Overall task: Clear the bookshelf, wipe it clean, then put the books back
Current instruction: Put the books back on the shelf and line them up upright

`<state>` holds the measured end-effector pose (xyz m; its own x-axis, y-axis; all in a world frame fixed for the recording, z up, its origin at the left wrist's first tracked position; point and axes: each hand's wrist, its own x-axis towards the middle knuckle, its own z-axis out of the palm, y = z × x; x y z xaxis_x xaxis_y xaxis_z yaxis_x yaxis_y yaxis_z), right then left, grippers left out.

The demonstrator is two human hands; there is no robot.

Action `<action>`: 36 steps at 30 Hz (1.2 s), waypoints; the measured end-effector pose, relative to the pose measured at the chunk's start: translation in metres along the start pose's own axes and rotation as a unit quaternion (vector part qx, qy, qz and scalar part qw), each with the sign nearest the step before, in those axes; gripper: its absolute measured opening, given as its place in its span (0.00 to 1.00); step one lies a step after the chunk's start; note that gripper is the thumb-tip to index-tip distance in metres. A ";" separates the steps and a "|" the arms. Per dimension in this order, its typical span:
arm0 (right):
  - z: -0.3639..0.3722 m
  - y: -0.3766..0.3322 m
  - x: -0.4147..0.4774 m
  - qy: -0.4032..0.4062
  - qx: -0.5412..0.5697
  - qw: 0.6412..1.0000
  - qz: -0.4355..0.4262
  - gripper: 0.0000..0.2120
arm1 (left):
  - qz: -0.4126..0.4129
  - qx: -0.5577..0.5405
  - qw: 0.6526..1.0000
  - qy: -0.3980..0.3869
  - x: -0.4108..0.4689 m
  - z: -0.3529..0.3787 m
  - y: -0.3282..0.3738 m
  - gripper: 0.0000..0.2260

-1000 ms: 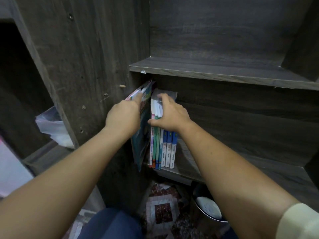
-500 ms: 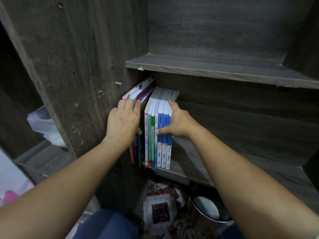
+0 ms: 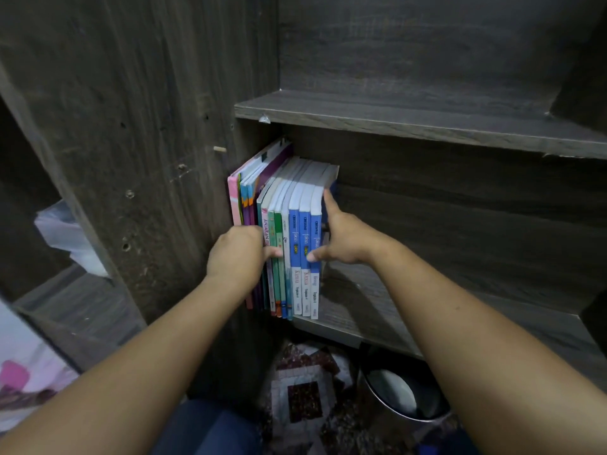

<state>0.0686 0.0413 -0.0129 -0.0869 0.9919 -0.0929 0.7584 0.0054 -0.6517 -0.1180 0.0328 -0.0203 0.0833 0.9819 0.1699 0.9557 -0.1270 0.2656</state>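
A row of books point(image 3: 286, 224) stands upright at the left end of the lower shelf point(image 3: 377, 310), against the dark wooden side panel point(image 3: 147, 159). Pink and purple books point(image 3: 243, 195) are leftmost, green ones sit in the middle, and three blue-and-white books point(image 3: 305, 231) are on the right. My left hand point(image 3: 238, 257) presses on the spines of the left books, its thumb on a green spine. My right hand point(image 3: 346, 241) rests against the rightmost blue book, index finger straight up along its cover and thumb across the blue spines.
The upper shelf point(image 3: 410, 123) is bare. A round metal bin point(image 3: 400, 395) and a patterned mat point(image 3: 305, 389) lie on the floor below. A white plastic bag point(image 3: 65, 234) sits in the compartment at the left.
The books went from leaning and half out to upright and pushed together against the side panel. My left hand slid down the spines; my right hand moved to the outer blue book's side.
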 end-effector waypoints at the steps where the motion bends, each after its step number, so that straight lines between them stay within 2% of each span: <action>1: 0.005 -0.001 0.002 0.011 0.003 1.000 0.002 0.61 | -0.007 -0.002 1.000 -0.011 0.005 -0.003 0.000 0.18; 4: 0.016 -0.001 0.005 0.034 0.016 0.999 0.012 0.60 | -0.001 0.009 1.000 -0.004 0.005 -0.002 0.000 0.14; 8: 0.017 0.004 0.004 0.000 -0.018 1.000 0.010 0.60 | -0.001 0.019 0.996 0.082 -0.011 0.009 -0.005 0.10; 13: 0.019 0.006 0.005 0.016 -0.006 1.000 0.024 0.57 | 0.019 0.047 0.996 0.070 -0.003 0.010 -0.006 0.03; 17: 0.024 0.011 -0.001 0.036 0.038 0.998 0.018 0.54 | 0.004 0.072 0.997 0.021 -0.005 0.010 0.001 0.05; 20: 0.028 0.014 -0.005 0.040 0.019 0.999 0.019 0.53 | -0.001 0.049 0.998 -0.025 -0.005 0.007 0.005 0.15; 25: 0.032 0.014 -0.005 0.036 0.002 0.999 0.013 0.51 | 0.018 0.009 0.998 0.053 -0.008 0.013 0.007 0.12; 29: 0.031 0.013 -0.011 0.034 -0.013 0.999 0.011 0.49 | 0.012 0.011 0.998 0.056 -0.016 0.022 0.009 0.12; 33: 0.028 0.015 -0.021 0.057 -0.105 0.993 0.012 0.38 | -0.009 0.035 0.999 0.011 -0.022 0.026 0.007 0.14; 36: 0.028 0.014 -0.028 0.081 -0.204 0.976 0.000 0.28 | 0.001 0.079 0.997 0.024 -0.029 0.027 0.012 0.14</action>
<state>0.0641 0.0103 -0.0404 -0.0097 0.9988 0.0489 0.9554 0.0237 -0.2945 -0.1011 0.0066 -0.0474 0.0759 0.9733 0.2165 0.9884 -0.1020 0.1123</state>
